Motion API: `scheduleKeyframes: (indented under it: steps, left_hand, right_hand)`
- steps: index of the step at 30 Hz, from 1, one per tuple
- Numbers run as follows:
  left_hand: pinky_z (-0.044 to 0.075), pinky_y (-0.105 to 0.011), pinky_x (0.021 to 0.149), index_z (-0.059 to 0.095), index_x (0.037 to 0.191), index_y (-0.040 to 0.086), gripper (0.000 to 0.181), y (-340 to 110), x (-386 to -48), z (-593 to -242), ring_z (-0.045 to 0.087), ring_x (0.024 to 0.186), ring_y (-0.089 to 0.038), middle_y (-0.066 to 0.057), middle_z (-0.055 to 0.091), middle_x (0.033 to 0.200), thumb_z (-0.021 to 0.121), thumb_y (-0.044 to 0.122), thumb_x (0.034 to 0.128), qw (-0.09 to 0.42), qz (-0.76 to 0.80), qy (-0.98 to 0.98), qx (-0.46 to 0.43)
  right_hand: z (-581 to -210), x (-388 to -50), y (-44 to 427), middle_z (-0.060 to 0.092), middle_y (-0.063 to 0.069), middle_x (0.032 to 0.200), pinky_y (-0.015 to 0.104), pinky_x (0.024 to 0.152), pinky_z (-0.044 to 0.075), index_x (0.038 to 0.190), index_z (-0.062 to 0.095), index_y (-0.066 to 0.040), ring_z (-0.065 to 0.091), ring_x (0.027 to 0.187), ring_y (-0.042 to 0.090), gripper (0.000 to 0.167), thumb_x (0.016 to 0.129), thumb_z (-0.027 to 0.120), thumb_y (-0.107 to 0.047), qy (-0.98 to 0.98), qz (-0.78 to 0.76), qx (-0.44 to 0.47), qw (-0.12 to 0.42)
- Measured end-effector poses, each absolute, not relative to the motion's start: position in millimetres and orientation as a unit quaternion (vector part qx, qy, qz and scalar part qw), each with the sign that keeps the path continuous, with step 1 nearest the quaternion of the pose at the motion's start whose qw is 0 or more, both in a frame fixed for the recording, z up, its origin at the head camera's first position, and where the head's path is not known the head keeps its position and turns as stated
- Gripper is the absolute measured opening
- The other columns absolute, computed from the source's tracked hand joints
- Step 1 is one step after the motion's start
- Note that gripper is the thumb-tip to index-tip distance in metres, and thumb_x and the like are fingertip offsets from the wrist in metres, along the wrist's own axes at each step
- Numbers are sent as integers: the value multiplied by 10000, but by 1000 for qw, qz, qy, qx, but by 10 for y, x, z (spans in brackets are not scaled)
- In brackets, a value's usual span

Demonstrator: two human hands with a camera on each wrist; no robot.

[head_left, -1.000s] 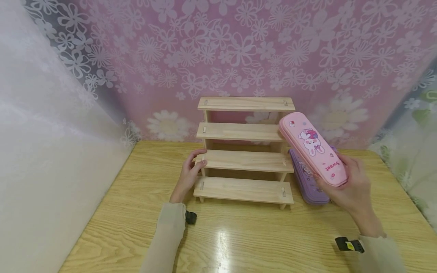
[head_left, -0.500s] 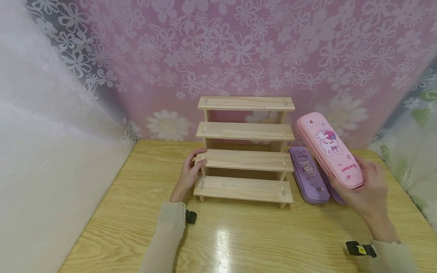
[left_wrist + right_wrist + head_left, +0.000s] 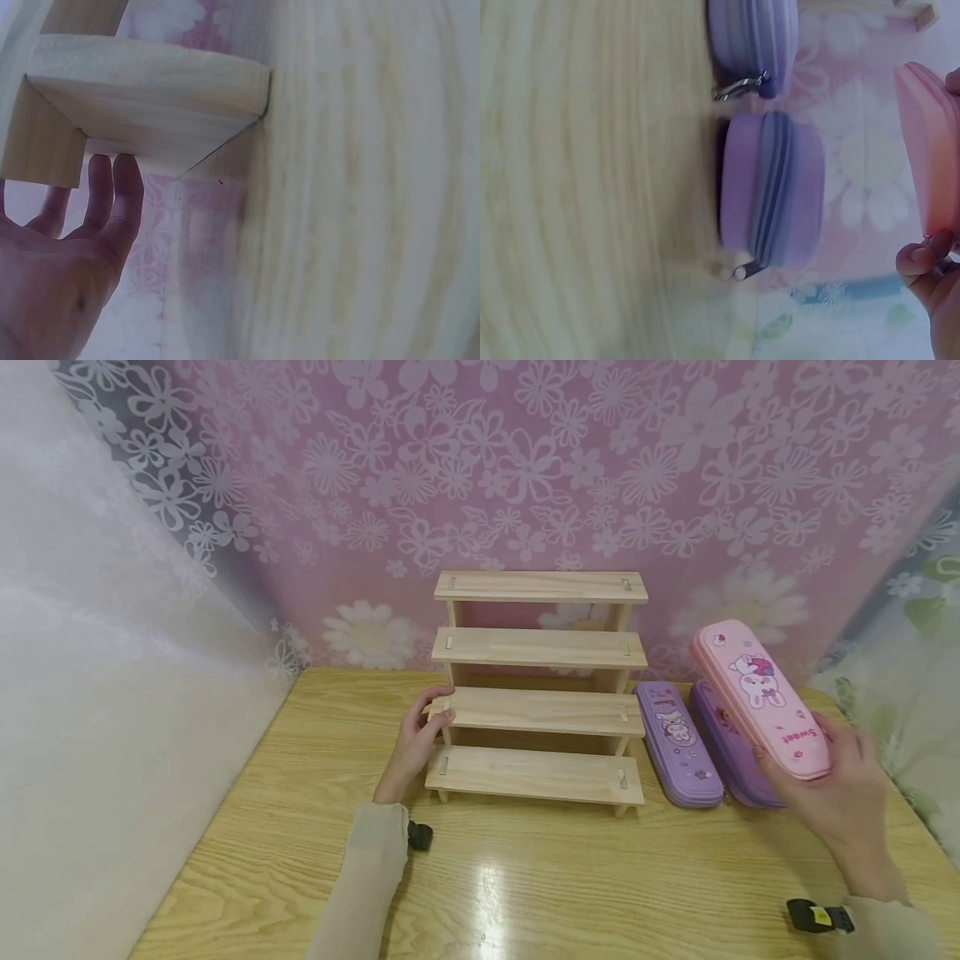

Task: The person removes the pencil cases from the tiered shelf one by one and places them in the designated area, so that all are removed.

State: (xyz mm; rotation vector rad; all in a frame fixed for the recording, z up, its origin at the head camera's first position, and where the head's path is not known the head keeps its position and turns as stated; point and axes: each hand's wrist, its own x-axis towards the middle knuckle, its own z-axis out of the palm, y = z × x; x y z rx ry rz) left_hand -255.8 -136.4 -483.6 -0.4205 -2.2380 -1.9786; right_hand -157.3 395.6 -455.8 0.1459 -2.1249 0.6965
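Note:
My right hand point(image 3: 843, 802) grips the near end of a pink zip pencil case point(image 3: 761, 697) with a white bunny and "Sweet" on its lid. The case is tilted, held above two purple pencil cases. My left hand point(image 3: 412, 747) holds the left end of the second-lowest step of a pale wooden four-step stand point(image 3: 536, 710), thumb on top. In the left wrist view its fingers point(image 3: 127, 187) reach behind the wooden side. The right wrist view catches only a side of the pink pencil case point(image 3: 930, 142) at the right edge.
One purple pencil case point(image 3: 681, 747) lies beside the stand's right side. Another purple pencil case point(image 3: 738, 752) lies next to it, partly covered by the pink one. The wood-grain table point(image 3: 570, 877) meets a pink floral curtain point(image 3: 525, 477) behind the stand.
My right hand has carried the pink pencil case to the right and slightly down, uncovering the left purple case and more of the second. My left hand stays on the stand.

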Motion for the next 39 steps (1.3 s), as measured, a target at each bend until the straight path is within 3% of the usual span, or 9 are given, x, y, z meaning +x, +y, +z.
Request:
scheduleKeyframes:
  steps: [4, 9, 11, 14, 27, 39]
  left_hand:
    - [474, -363, 820, 593, 1379, 149, 349, -1358, -2554, -4828, 555, 906, -219, -51, 477, 1492, 578, 172, 1031, 63, -653, -742, -139]
    - [472, -377, 815, 596, 1377, 144, 350, -1349, -2555, -4822, 558, 908, -228, -67, 485, 1485, 578, 171, 1028, 65, -651, -743, -141]
    - [468, -378, 816, 597, 1376, 131, 351, -1347, -2557, -4821, 558, 916, -236, -79, 488, 1486, 576, 163, 1027, 67, -650, -743, -141]
    - [461, -384, 816, 597, 1375, 121, 351, -1346, -2557, -4817, 548, 924, -244, -86, 488, 1486, 575, 156, 1026, 69, -650, -743, -143]
    - [441, -391, 807, 598, 1371, 148, 341, -1362, -2560, -4835, 517, 889, -216, -42, 484, 1487, 575, 163, 1032, 68, -653, -742, -138]
    - [449, -385, 810, 569, 1392, 42, 372, -1357, -2565, -4833, 506, 922, -210, -143, 461, 1520, 553, 100, 1025, 68, -652, -743, -133]
  right_hand:
    - [-4585, -1553, 4035, 566, 347, 1120, 165, 705, 251, 1351, 598, 24, 314, 1046, -93, 825, 618, 825, -278, -874, 267, 14, 405]
    - [-4601, -1528, 4114, 566, 317, 1165, 316, 665, 285, 1377, 577, -2, 436, 986, 239, 800, 659, 834, -247, -899, 249, -45, 358]
    - [-4607, -1512, 4146, 543, 328, 1207, 408, 676, 309, 1400, 557, -2, 441, 1041, 383, 795, 697, 830, -257, -907, 250, -63, 333]
    - [-4622, -1492, 4201, 524, 358, 1269, 545, 723, 300, 1428, 526, 7, 439, 1144, 467, 798, 743, 818, -277, -915, 252, -84, 302]
    - [-4652, -1441, 4469, 461, 400, 1219, 494, 678, 279, 1489, 419, 60, 382, 1097, 512, 865, 843, 758, -405, -938, 231, -122, 226]
    - [-4683, -1429, 4691, 445, 429, 1233, 514, 706, 265, 1518, 344, 94, 352, 1133, 555, 925, 883, 722, -462, -949, 226, -143, 169]
